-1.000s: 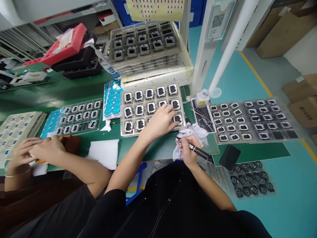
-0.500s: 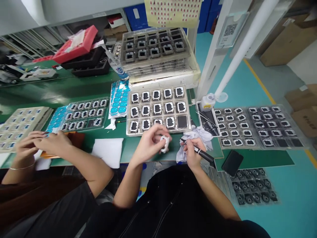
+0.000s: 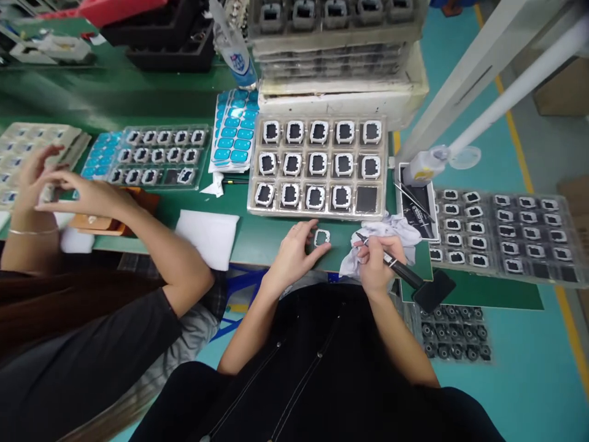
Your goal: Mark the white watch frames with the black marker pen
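Observation:
My left hand is low over the green bench edge, thumb and fingers around a small white watch-case-like frame with a square opening, which faces up. In my right hand is a thick black pen-like tool with silver bands, its dark tip pointing up and left. A crumpled pale cloth lies beneath that hand. Just beyond my hands stands a clear plastic tray of similar white frames with dark openings; its front right pocket holds no frame.
Left of me a co-worker's hands are raised near an orange-brown pouch. A folded white cloth lies between us. Blue sticker sheets, a bottle, stacked trays, a dispenser bottle and a black phone surround the workspace.
My left hand has lowered and turned the white frame to face up near the bench. The co-worker's hands have lifted and spread apart. The head view has tilted down.

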{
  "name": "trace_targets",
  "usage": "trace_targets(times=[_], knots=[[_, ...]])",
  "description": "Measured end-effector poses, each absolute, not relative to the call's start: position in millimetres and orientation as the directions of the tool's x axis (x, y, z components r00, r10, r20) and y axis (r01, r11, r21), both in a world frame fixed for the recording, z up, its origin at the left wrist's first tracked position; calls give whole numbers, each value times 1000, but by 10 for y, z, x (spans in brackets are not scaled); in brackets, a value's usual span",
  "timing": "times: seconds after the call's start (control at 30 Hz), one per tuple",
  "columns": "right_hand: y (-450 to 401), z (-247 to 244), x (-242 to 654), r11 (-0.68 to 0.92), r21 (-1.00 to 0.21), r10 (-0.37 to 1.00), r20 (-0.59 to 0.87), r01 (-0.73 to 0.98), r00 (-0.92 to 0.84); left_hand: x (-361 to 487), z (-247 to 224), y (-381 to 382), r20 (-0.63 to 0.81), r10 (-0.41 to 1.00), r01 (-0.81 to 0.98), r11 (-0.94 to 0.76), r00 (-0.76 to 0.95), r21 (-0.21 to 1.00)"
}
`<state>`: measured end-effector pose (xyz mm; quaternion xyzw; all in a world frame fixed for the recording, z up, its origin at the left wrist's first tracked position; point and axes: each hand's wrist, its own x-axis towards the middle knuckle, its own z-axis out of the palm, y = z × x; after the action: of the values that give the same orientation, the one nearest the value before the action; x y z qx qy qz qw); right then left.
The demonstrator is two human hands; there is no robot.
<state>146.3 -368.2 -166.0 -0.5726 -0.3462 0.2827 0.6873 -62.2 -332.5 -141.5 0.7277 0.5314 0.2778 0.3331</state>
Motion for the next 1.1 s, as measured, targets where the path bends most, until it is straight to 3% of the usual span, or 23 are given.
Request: trace_targets(times=[0.1, 0.27, 0.37, 0.5, 0.67, 0.97, 1.1], knots=[[-3668, -1661, 1466, 202, -979, 785, 164, 4, 597, -706, -1462, -3328, 96, 913, 601, -336, 396, 725], [-3629, -1657, 1463, 240, -971, 806, 195, -6, 559, -754, -1440, -3150, 65, 855, 578, -402, 515, 710], [-3619, -1644, 1452, 263, -965, 801, 213, -9, 559, -623, -1376, -3092, 88, 893, 537, -341, 441, 772], [-3618, -1606, 1433, 291, -956, 794, 230, -19, 563, -366, -1378, -3109, 83, 928, 292, -198, 363, 936], [-3641, -1598, 1425, 277, -960, 826, 262, 46, 500, -239, -1526, -3177, 107, 939, 124, -155, 326, 980], [-3732, -1592, 1428, 368, -847, 807, 496, 383, 320, -319, -1546, -3309, 163, 924, 182, -236, 345, 955], [-3740, -1555, 1409, 414, -805, 774, 558, 425, 301, -323, -1518, -3368, 212, 919, 279, -311, 333, 909]])
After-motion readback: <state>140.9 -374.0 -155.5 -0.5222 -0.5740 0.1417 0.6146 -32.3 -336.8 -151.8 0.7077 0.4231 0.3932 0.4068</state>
